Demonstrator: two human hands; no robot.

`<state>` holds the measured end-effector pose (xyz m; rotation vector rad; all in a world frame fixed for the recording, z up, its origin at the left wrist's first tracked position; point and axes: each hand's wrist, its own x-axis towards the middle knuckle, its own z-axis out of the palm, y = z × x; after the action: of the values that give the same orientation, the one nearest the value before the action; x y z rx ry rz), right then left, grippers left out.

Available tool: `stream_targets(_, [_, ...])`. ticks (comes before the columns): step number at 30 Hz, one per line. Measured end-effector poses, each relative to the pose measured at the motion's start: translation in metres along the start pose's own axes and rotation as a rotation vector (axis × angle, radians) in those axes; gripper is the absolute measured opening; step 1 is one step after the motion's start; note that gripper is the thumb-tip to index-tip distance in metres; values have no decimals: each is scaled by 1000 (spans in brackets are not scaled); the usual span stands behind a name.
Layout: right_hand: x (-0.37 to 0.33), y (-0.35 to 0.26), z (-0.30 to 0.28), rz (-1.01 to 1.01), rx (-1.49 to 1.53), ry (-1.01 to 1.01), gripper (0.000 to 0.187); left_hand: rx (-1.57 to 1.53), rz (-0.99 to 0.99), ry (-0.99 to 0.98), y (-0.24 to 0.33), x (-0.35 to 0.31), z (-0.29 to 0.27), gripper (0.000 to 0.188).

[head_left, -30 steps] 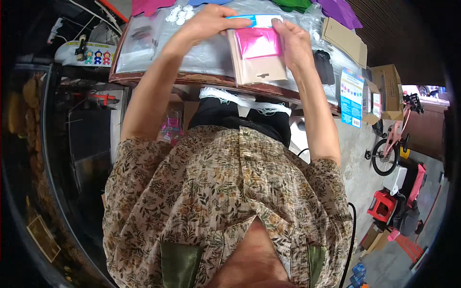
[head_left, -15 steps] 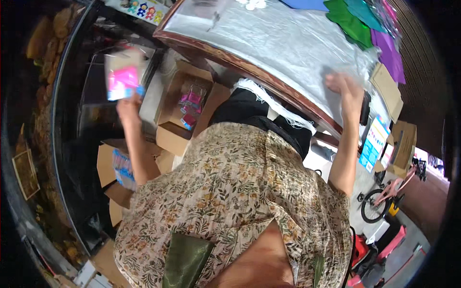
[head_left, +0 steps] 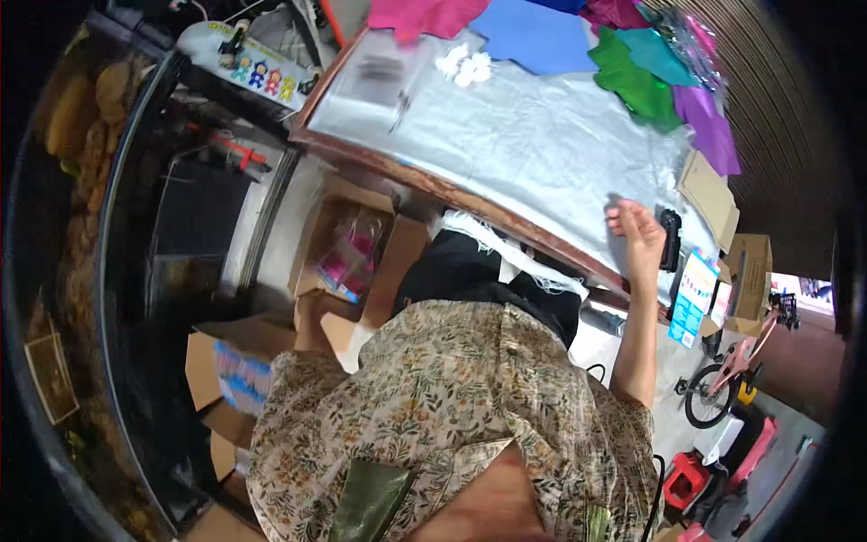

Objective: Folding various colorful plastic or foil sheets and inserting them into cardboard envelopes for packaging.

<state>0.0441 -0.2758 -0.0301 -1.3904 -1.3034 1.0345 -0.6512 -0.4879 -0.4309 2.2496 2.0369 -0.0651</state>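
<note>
My left hand (head_left: 312,309) is low at the near edge of an open cardboard box (head_left: 318,212), beside the table. Its fingers are blurred and mostly hidden by the box side, so their state cannot be told. Inside that box lie clear packets with bright pink contents (head_left: 350,256) and a blue lower edge. Over the table's right part hangs my right hand (head_left: 639,233), fingers curled in and nothing visible in them. A black object (head_left: 669,239) lies just right of it.
The table (head_left: 533,117) has a silvery plastic cover, with blue (head_left: 533,36), green (head_left: 637,79) and purple (head_left: 707,126) sheets at its far side. A second box (head_left: 205,370) with blue packets stands at left. A pink bicycle (head_left: 727,375) is at right.
My left hand has come down from the upper left to the box, and the pink packet it held raised is now down among those inside. My right hand has lowered slightly, fingers curled.
</note>
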Motion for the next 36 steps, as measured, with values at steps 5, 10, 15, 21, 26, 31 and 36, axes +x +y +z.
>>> stream_targets(5, [-2,-7,14,47,14,24,22,-168,6,44,-22,3,-68,33])
stream_targets(10, [-12,-12,8,105,-40,67,21,-608,-442,1005,66,165,-308,20])
stream_targets(15, [-5,-17,12,95,11,52,21,-573,236,891,175,302,-503,14])
stream_targets(21, [-9,-22,22,116,3,43,20,-220,241,572,236,450,-481,25])
stream_targets(26, [-18,-23,16,135,11,57,20,-71,134,335,245,475,-476,30])
stream_targets(31, [14,-43,31,138,-51,-33,21,-66,47,377,219,499,-459,32])
stream_targets(36, [92,-95,88,-185,-418,-160,19,-991,-48,117,183,511,-460,23])
